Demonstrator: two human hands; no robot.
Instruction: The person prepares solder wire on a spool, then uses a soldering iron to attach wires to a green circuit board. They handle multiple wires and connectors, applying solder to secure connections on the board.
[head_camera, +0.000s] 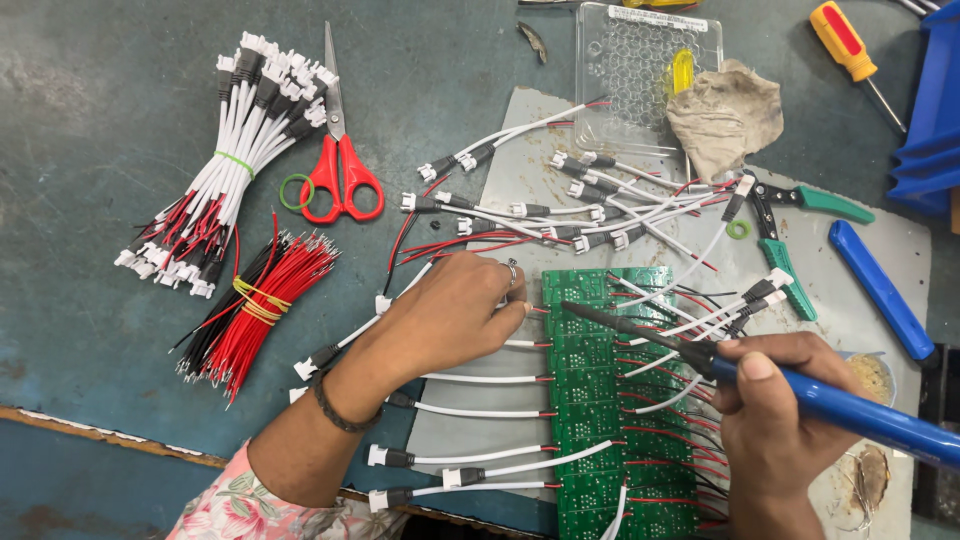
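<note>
Behind the green circuit boards (610, 400), a clear plastic tray (640, 75) bears a white label.

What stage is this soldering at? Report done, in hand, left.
Done: white cables already joined along the green circuit board panel edge. In hand: right hand holds the blue soldering iron, its tip over the board's top rows; left hand rests at the edge. Left: loose connector cables and a bundled white set.
</note>
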